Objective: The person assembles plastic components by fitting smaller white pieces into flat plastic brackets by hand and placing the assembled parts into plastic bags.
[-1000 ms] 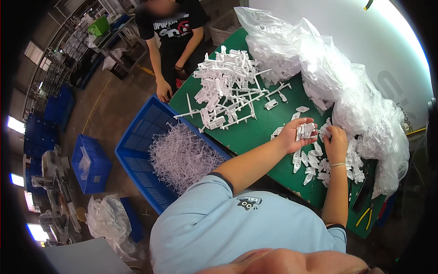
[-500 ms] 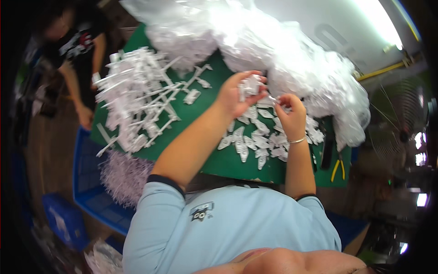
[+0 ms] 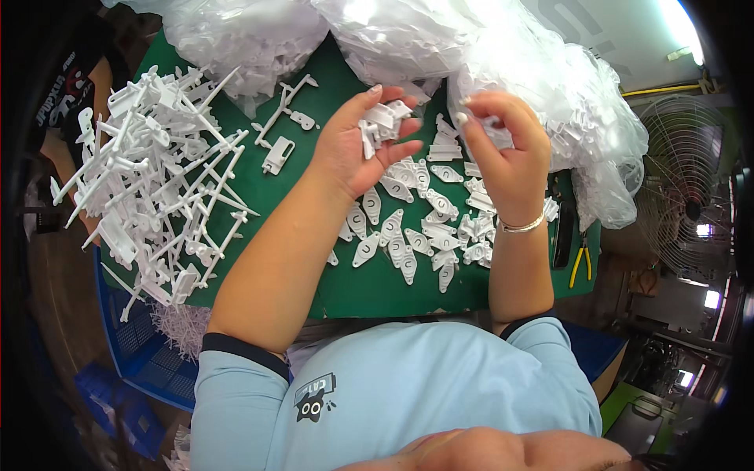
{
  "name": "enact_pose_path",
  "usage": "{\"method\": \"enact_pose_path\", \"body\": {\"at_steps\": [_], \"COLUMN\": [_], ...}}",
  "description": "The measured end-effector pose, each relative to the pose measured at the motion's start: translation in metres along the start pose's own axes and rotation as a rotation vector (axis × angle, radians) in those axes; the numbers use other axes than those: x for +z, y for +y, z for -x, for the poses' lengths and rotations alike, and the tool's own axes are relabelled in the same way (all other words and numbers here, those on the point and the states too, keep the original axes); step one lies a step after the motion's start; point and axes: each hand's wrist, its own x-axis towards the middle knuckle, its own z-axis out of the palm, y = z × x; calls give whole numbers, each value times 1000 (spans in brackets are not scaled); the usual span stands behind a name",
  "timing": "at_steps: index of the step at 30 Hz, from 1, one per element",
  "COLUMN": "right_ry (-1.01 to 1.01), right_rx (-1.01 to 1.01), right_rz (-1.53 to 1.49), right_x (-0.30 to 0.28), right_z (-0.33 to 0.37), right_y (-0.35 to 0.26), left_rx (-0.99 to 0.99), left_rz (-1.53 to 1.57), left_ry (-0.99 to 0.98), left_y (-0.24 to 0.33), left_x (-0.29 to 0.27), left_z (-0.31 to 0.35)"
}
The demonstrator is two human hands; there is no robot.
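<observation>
My left hand [image 3: 353, 145] is palm up and cupped, its fingers curled round several small white plastic parts [image 3: 383, 125]. To its right, my right hand [image 3: 510, 149] hovers by a clear bag, thumb and forefinger curved with a small gap between their tips. I see nothing held there. Below the hands, several flat white diamond-shaped plastic pieces [image 3: 397, 228] lie spread on the green table [image 3: 338, 290]. Other small white parts [image 3: 475, 235] sit in a cluster beside them, partly hidden by my right forearm.
At left, white plastic sprues [image 3: 157, 180] are heaped, with a single sprue [image 3: 275, 110] nearby. Big clear bags [image 3: 408, 39] of white parts line the back. Yellow-handled pliers [image 3: 581, 263] lie at right. A blue crate [image 3: 141, 337] stands below; a person [image 3: 71, 86] is at far left.
My left hand has shifted left with the white parts still in it. My right hand has risen and its thumb and forefinger have parted. The head view has moved closer to the table.
</observation>
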Motion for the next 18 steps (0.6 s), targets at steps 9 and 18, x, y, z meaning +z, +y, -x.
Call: {"method": "enact_pose_path", "body": {"at_steps": [9,18], "right_ry": [-353,-230], "right_rx": [67,134], "right_rz": [267,158], "right_x": [8,-30], "right_z": [55,51], "right_y": [43,34], "left_rx": [42,68], "left_rz": [-143,-239], "left_ry": [110,126], "left_y": [7,7], "left_x": [4,3], "left_z": [2,0]}}
